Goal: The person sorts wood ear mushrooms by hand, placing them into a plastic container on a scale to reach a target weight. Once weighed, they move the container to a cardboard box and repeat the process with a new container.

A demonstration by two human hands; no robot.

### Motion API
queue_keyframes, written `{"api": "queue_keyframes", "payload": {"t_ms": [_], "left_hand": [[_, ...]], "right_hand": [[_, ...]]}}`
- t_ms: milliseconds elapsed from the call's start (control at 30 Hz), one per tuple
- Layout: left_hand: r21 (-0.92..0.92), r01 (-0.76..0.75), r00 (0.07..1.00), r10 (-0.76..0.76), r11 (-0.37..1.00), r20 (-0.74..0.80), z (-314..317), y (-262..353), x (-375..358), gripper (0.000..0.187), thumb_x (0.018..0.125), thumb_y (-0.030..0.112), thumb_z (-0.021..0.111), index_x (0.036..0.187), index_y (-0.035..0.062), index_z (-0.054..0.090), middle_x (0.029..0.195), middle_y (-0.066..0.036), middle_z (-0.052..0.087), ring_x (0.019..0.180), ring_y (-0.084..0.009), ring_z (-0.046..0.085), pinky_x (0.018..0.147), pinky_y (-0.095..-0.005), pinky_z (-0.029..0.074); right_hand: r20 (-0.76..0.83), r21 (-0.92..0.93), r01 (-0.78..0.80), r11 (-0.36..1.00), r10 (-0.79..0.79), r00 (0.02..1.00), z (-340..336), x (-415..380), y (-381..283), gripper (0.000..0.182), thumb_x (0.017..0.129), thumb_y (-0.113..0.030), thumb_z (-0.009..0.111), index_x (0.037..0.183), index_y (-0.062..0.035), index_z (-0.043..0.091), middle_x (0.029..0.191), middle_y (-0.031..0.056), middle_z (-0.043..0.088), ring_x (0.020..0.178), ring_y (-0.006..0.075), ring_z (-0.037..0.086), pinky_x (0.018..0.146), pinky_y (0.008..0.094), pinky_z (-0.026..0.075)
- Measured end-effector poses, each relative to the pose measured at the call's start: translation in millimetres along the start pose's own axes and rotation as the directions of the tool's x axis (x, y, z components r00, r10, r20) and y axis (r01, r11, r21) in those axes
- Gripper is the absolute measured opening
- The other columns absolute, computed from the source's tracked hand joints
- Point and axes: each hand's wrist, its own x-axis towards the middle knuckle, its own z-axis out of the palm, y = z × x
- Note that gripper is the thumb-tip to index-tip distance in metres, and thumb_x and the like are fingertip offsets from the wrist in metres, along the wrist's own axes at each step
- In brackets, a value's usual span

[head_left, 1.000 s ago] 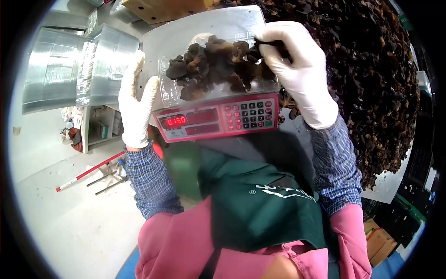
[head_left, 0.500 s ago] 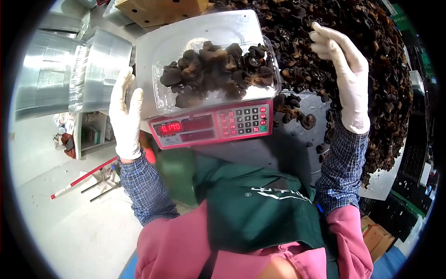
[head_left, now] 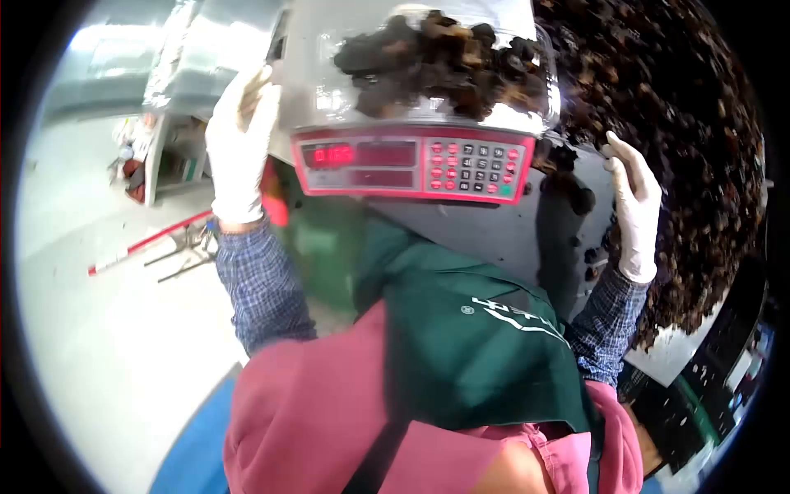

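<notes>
Dark brown wood ear mushrooms [head_left: 448, 66] lie in a clear plastic tray [head_left: 325, 100] on a scale [head_left: 415, 165] with a red-framed front, keypad and lit red digits. My left hand [head_left: 239, 148], in a white glove, is raised beside the scale's left edge, thumb apart from the fingers and nothing in it. To the right of the scale, my gloved right hand [head_left: 635, 214] is at the edge of a large heap of wood ear mushrooms [head_left: 691, 165]. Its fingers are stretched and parted, holding nothing.
Stacked clear plastic trays [head_left: 107, 70] stand at the upper left. Loose mushroom pieces lie on the grey table [head_left: 485, 235] between scale and heap. Below left are a shelf unit [head_left: 177, 156] and a red-and-white pole [head_left: 152, 239]. Dark crates [head_left: 699, 387] stand at lower right.
The view has shifted, with the scale now higher and farther right. My right hand has come back from over the heap toward me, its fingers spreading. The display digits have changed.
</notes>
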Motion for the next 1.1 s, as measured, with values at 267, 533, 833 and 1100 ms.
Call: {"api": "queue_keyframes", "payload": {"t_ms": [267,533,833,1100], "left_hand": [[0.138,0.164,0.979,-0.178,0.977,0.1,14,-12,2,0.046,0.102,0.012,0.066,0.146,0.0032,0.057,0.098,-0.001,0.069,0.084,-0.005,0.056,0.079,-0.021,0.046],[0.143,0.07,0.992,-0.084,0.987,0.099,26,1,-14,0.046,0.102,0.009,0.064,0.146,0.0035,0.057,0.1,-0.003,0.068,0.087,-0.0083,0.06,0.084,-0.0245,0.049],[0.133,0.089,0.993,-0.098,0.987,0.062,26,-6,-15,0.046,0.102,0.011,0.065,0.146,0.004,0.057,0.109,-0.005,0.071,0.093,-0.0091,0.063,0.089,-0.0262,0.051],[0.119,0.1,0.995,-0.103,0.988,0.018,20,-9,-17,0.047,0.101,0.012,0.068,0.146,0.0062,0.059,0.108,-0.002,0.069,0.091,-0.0061,0.059,0.084,-0.0215,0.048]], "right_hand": [[-0.022,-0.335,-0.135,0.932,0.135,0.991,9,-56,50,0.04,0.091,-0.022,0.074,0.128,-0.0097,0.067,0.115,0.0113,0.069,0.1,0.0269,0.071,0.086,0.0343,0.057],[-0.109,-0.326,0.036,0.945,-0.076,0.991,64,-58,62,0.044,0.083,-0.018,0.077,0.125,-0.0121,0.062,0.113,0.0096,0.062,0.092,0.0247,0.069,0.074,0.036,0.058],[-0.009,-0.31,0.031,0.95,-0.036,0.999,61,-37,28,0.072,0.083,-0.027,0.075,0.15,-0.0206,0.048,0.12,0.0126,0.059,0.096,0.0311,0.068,0.082,0.0392,0.058],[-0.133,0.051,0.02,0.998,-0.013,0.991,76,-22,61,0.034,0.081,-0.01,0.072,0.115,-0.0062,0.067,0.109,0.0123,0.069,0.1,0.0265,0.069,0.086,0.0345,0.056]]}}
